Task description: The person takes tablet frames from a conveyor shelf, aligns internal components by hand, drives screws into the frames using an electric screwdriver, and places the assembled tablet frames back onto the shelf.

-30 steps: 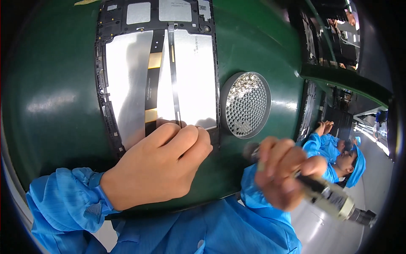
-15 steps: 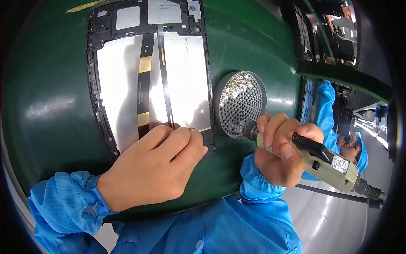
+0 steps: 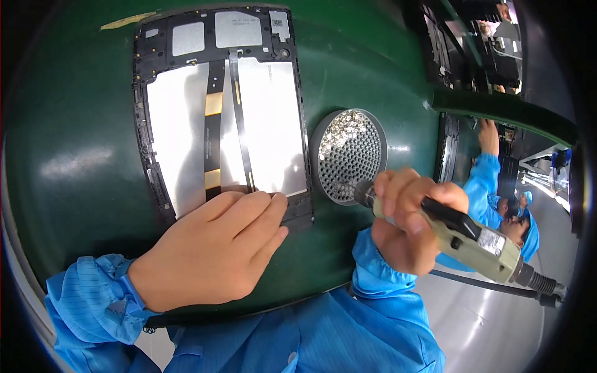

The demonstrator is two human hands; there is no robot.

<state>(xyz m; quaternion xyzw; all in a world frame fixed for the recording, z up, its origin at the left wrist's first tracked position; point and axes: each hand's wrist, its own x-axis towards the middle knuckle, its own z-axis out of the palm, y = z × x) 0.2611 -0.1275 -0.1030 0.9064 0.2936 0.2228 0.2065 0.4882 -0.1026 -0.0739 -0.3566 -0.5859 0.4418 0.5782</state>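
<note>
While the pale green, cylindrical power screwdriver (image 3: 474, 241) sits inside the grip of the right hand (image 3: 407, 217), the flat, black-framed, silver-backed tablet panel (image 3: 270, 130) stretches away from beneath the left hand (image 3: 208, 258). The right grip is closed round the screwdriver; how far the left closes I cannot tell — its fingertips are partly hidden. The screwdriver's tip blurs against the round, grey, perforated dish (image 3: 353, 158).

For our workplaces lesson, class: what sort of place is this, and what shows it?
Likely an electronics assembly workshop: an opened tablet-like device, a round dish of small metal parts, and an electric screwdriver in the right hand.
</note>
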